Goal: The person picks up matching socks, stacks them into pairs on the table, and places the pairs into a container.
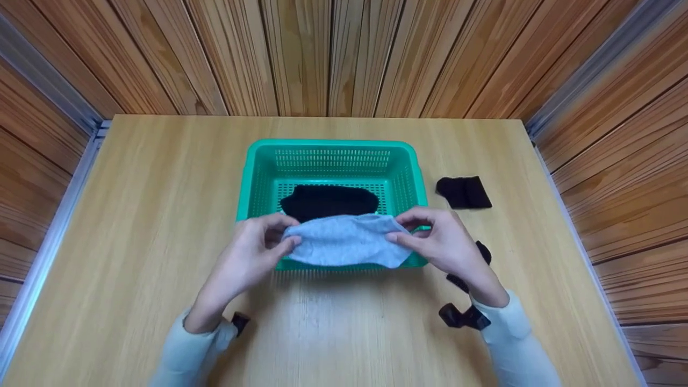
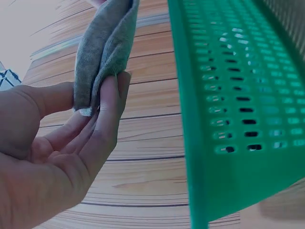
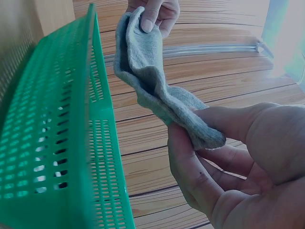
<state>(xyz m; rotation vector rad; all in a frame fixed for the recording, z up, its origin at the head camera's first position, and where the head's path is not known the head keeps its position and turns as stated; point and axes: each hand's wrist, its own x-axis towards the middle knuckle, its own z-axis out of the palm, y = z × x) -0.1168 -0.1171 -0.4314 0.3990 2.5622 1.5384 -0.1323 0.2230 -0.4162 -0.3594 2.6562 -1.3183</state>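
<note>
Stretched between both hands is a light grey sock (image 1: 344,242), held over the near rim of a green plastic basket (image 1: 333,143). My left hand (image 1: 251,248) pinches one end of it between thumb and fingers. The other end is pinched by my right hand (image 1: 445,236). In the right wrist view the grey sock (image 3: 155,71) shows folded layers, with a fold gaping along its upper side. Inside the basket, just beyond the grey sock, lies a black folded sock (image 1: 330,200), its near edge covered by the grey one.
Right of the basket, a black folded sock (image 1: 465,192) lies on the wooden table (image 1: 161,188). Another dark item (image 1: 484,251) is partly hidden behind the right wrist. Wood-panelled walls (image 1: 301,59) enclose the table at the back and sides.
</note>
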